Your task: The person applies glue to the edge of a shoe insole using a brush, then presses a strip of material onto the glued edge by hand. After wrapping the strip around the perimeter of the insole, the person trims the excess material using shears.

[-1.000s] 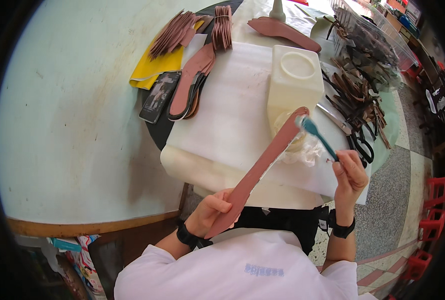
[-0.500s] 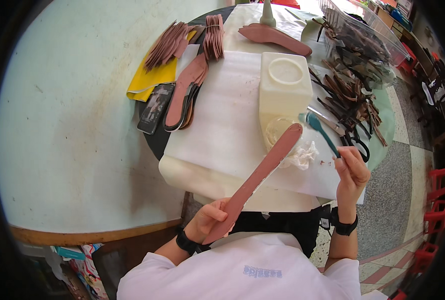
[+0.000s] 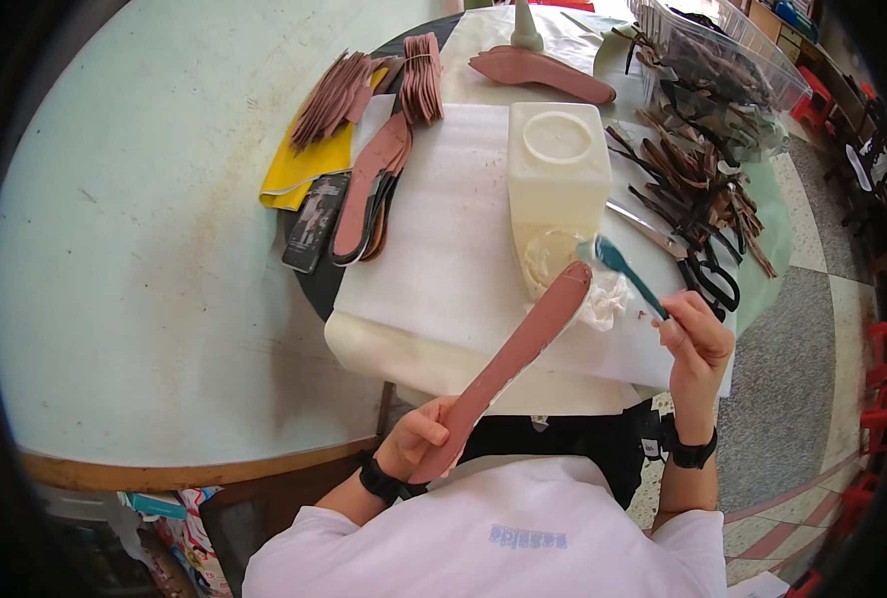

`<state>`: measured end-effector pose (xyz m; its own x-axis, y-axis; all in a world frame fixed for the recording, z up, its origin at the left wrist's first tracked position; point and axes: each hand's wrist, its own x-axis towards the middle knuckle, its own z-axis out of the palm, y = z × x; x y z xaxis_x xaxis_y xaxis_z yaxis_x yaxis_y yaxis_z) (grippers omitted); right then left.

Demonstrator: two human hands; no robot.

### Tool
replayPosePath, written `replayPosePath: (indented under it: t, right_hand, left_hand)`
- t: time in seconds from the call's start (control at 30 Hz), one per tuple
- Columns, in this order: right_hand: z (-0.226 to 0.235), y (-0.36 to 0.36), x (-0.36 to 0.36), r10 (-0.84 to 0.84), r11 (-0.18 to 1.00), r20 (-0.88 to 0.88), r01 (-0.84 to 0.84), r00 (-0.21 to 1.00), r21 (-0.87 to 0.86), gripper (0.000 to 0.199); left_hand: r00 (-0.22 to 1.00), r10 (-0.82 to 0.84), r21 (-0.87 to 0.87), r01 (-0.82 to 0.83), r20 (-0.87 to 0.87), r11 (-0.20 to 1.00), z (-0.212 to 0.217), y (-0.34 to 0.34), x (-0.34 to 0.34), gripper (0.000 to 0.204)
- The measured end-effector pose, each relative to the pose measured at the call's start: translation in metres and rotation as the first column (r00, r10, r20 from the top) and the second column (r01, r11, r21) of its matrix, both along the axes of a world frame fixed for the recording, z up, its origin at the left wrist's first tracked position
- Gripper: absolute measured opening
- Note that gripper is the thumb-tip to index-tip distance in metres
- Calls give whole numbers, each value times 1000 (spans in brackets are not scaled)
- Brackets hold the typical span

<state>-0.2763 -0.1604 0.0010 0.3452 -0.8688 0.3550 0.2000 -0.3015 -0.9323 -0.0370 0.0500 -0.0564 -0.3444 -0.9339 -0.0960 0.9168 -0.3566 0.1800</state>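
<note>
My left hand (image 3: 423, 439) grips the narrow lower end of a pinkish-brown shoe insole (image 3: 511, 367), which slants up to the right. White residue runs along the insole's right edge. Between the fingertips of my right hand (image 3: 698, 337) is the handle of a teal brush (image 3: 631, 279). The brush's whitish head is close to the insole's upper tip; whether they touch I cannot tell. Just behind stands a cream plastic jug (image 3: 560, 184), with a round opening low on its near side. Crumpled white tissue (image 3: 605, 302) lies beside it, partly behind the insole.
Bundled insoles (image 3: 422, 78), a yellow sheet (image 3: 304, 164) and a dark phone (image 3: 316, 221) are at the left. Scissors (image 3: 678, 251) and dark leather strips (image 3: 708, 189) lie at the right, near a clear plastic basket (image 3: 732, 50). Another insole (image 3: 543, 75) sits at the back.
The brush has moved slightly left and down, closer to the insole's tip. The insole's upper end has lowered a little. Both hands keep their hold.
</note>
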Motion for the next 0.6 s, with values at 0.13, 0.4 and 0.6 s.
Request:
replayPosePath:
  t: [0.13,0.4,0.6]
  right_hand:
    - [-1,4,-1,111,993,22,-110,994,-48,21]
    - [-3,0,-6,67,995,24,-69,997,75,18]
    - [-1,5,-2,145,989,71,-147,987,22,18]
  left_hand:
    - [1000,-1,-14,1,-3,1000,-1,0,-3,26]
    - [999,-25,-60,26,27,998,-10,0,-1,27]
    - [1000,-9,-73,8,-19,997,-5,-4,-5,26]
